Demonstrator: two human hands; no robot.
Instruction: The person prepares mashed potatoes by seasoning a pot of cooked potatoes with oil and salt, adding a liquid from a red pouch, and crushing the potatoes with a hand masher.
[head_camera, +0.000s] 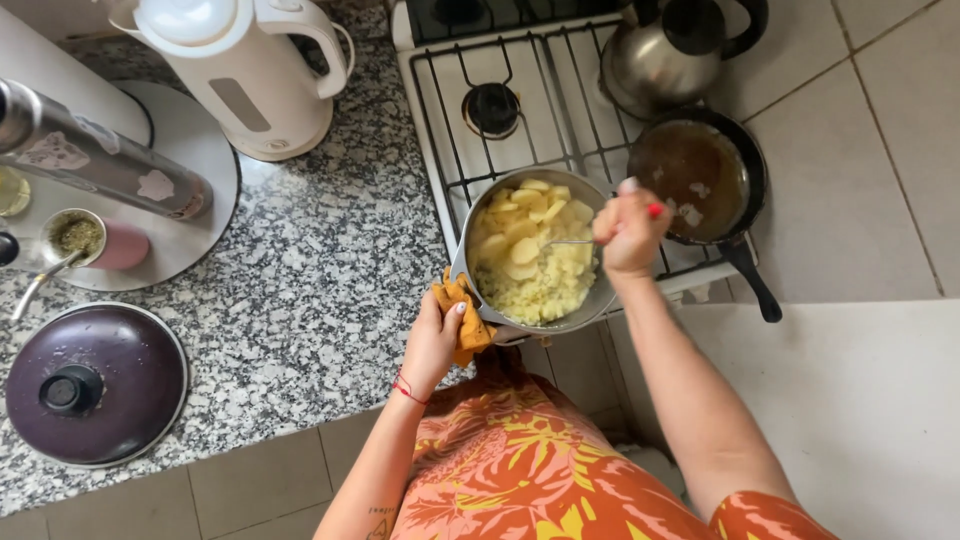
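At the stove's (560, 120) front edge sits the pot (590, 305) of potatoes (530, 250): the near part looks mashed, slices beyond remain whole. Left hand (435, 335) fingers clamp a yellow cloth (462, 318) against the pot; right hand (628, 232) fingers close around a masher (570, 242).

Counter (320, 290) open (pan (700, 180) blocks rt)

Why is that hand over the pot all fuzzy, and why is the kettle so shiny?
In the head view, the right hand over the pot of potatoes looks slightly motion-blurred; the metal kettle shows bright daylight glare; the left hand and granite counter look sharp.
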